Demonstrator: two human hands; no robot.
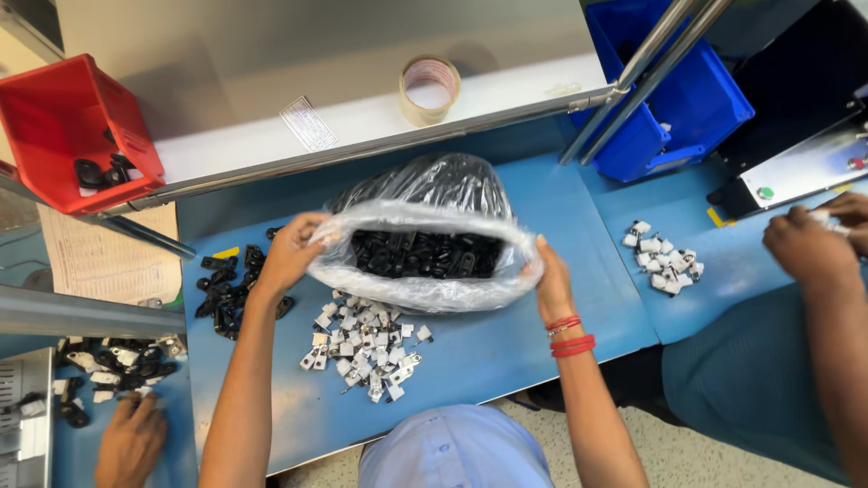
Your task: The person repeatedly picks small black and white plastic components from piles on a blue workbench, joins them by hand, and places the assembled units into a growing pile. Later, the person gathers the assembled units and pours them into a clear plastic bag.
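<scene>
Both hands, left hand and right hand, gripped opposite rims of a clear plastic bag, spreading it open over small black plastic parts.

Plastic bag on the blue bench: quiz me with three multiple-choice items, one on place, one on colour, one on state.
1. Where is the white-parts pile nearest the bag?
A. In front of the bag, toward the person
B. In the red bin
C. On the shelf

2. What colour are the parts in the bag?
A. White
B. Black
C. Red

3. How is the bag?
A. Tied shut
B. Lying flat
C. Held open by both hands

Key: 1 A, the pile lies between bag and person. 2 B, dark pieces show in the mouth. 3 C, left hand and right hand hold the rim.
</scene>
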